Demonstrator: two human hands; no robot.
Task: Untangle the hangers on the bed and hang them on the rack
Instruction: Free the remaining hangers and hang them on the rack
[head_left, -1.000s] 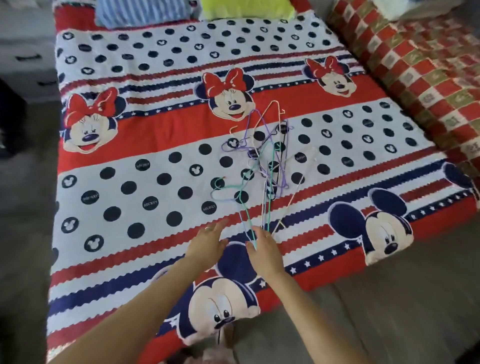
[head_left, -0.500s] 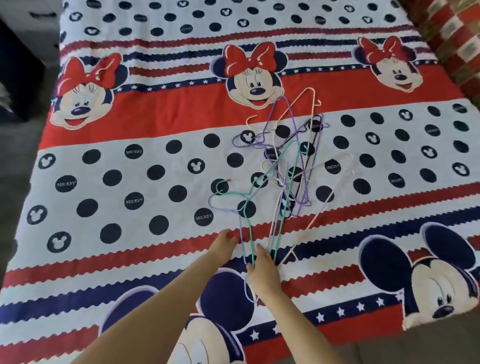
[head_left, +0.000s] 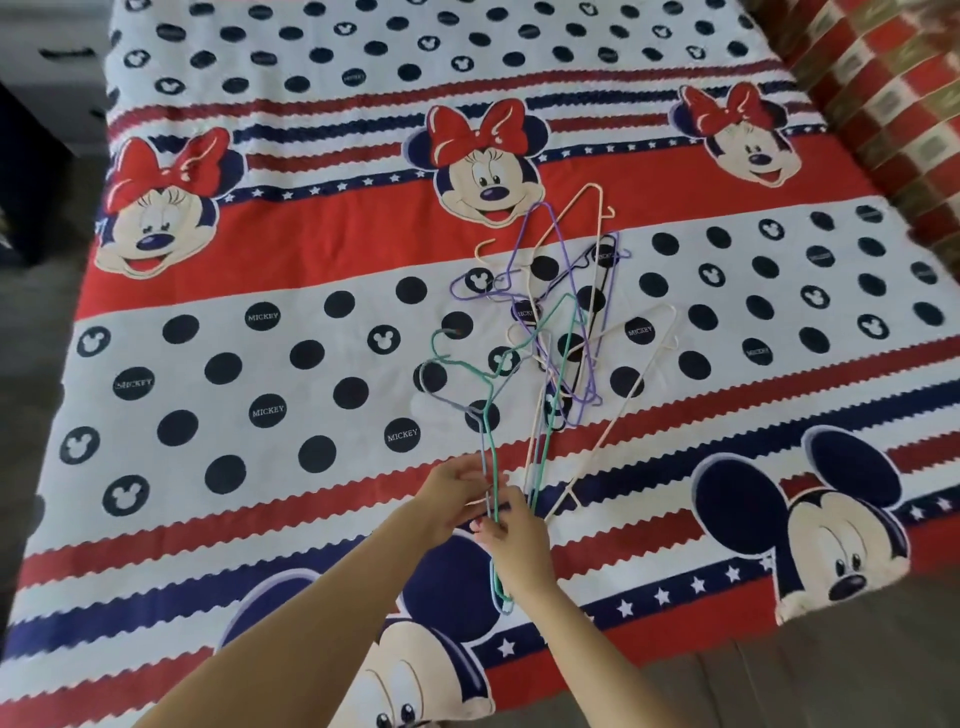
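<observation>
A tangle of thin wire hangers (head_left: 558, 332) lies in the middle of the bed (head_left: 260, 270), in purple, green, pale blue, pink and cream. Their near ends converge toward me. My left hand (head_left: 451, 493) pinches the near bars of the pale blue and green hangers (head_left: 491, 457) from the left. My right hand (head_left: 519, 545) closes on the same bars from the right, just below the left. A loop of green and blue wire (head_left: 501, 597) hangs under my right wrist. No rack is in view.
The bed carries a red, white and navy cartoon-mouse sheet. A red checked blanket (head_left: 883, 93) lies along its right side. Dark furniture (head_left: 31, 156) stands to the left. Grey floor (head_left: 779, 675) shows at the lower right.
Both hands have reached forward from the bed's near edge and closed on the near ends of the hangers. The camera has moved closer to the pile.
</observation>
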